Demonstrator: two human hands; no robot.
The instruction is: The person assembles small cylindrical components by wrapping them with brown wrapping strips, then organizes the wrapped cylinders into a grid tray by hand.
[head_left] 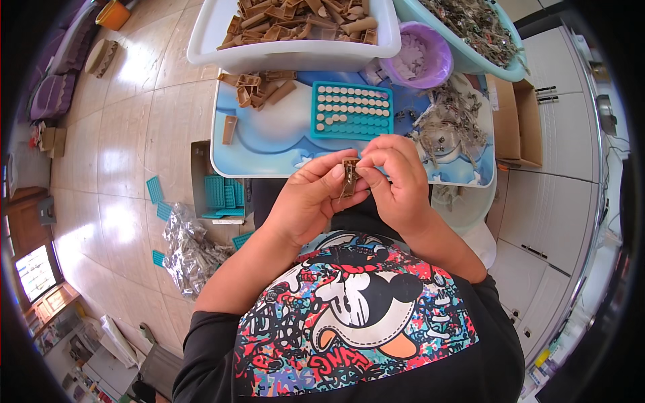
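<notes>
Over the near edge of the blue table, my left hand (312, 191) is closed around a small brown plastic casing (349, 177) with its open side up. Some small parts show inside it, too small to make out. My right hand (396, 178) is closed at the casing's upper right edge, thumb and forefinger pinched together; what lies between those fingertips is hidden. Just beyond my hands lies a teal tray (369, 126) with rows of round white pieces in its far part. Several loose brown casings (259, 89) lie at the table's far left, with a single brown casing (229, 129) nearer.
A white tub (295, 59) of brown casings stands at the back. Beside it are a purple bucket (435, 75) of white pieces and a teal basin (516, 68) of tangled parts. A wiry heap (453, 124) covers the table's right. Left on the floor lies a clear plastic bag (190, 258).
</notes>
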